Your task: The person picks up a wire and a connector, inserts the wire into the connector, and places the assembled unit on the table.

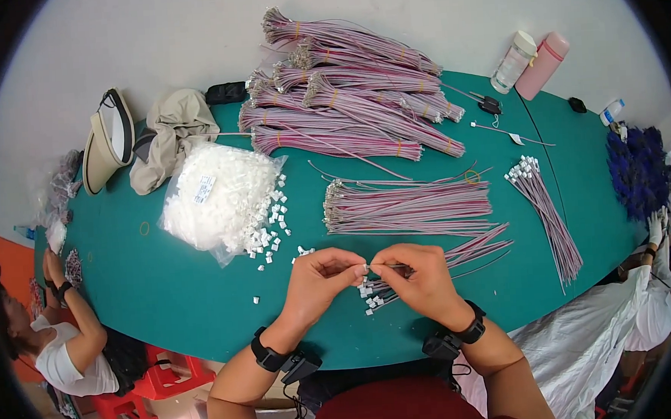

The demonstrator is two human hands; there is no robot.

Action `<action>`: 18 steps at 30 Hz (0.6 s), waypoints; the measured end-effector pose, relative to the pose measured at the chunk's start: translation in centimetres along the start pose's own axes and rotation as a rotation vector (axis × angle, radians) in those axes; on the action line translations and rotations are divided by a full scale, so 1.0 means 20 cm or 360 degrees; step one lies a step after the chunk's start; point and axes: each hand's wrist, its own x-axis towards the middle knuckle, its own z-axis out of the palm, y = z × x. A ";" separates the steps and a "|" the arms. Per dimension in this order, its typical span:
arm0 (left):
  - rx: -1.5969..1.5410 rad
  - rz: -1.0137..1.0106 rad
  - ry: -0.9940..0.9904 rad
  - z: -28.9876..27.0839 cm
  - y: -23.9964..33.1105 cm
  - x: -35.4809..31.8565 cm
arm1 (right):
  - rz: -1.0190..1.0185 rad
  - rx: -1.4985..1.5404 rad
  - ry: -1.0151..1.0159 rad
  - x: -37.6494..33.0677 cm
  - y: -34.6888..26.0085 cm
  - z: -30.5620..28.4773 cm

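Note:
My left hand [317, 286] pinches a small white plastic connector [366, 268] between thumb and fingertips. Opposite it, my right hand [424, 277] grips a thin wire by its end, close against the connector; the fingers hide most of that wire. Below the fingertips lie several wires with white connectors [374, 302] on their ends. Just beyond my hands is a flat bundle of grey and pink wires [411, 205] with bare metal terminals. To the left, loose white connectors [269, 239] spill beside a clear bag [217, 197] full of them.
Tied wire bundles [352, 87] are piled at the back of the green table [204, 300]. A connector-tipped bundle [546, 225] lies right. Around the edge are a visor [108, 142], a cloth hat [176, 130] and a pink bottle [543, 66]. People sit at both sides.

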 end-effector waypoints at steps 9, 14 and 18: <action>0.0107 0.0064 -0.0006 0.00 -0.01 0.00 | -0.0304 -0.0272 -0.0017 0.00 0.03 0.02; 0.0135 0.0099 -0.0001 0.00 -0.01 -0.01 | -0.0297 -0.0230 0.0022 0.00 0.03 0.03; 0.0167 0.0088 0.0022 0.01 -0.01 0.00 | -0.0303 -0.0237 0.0037 -0.01 0.04 0.03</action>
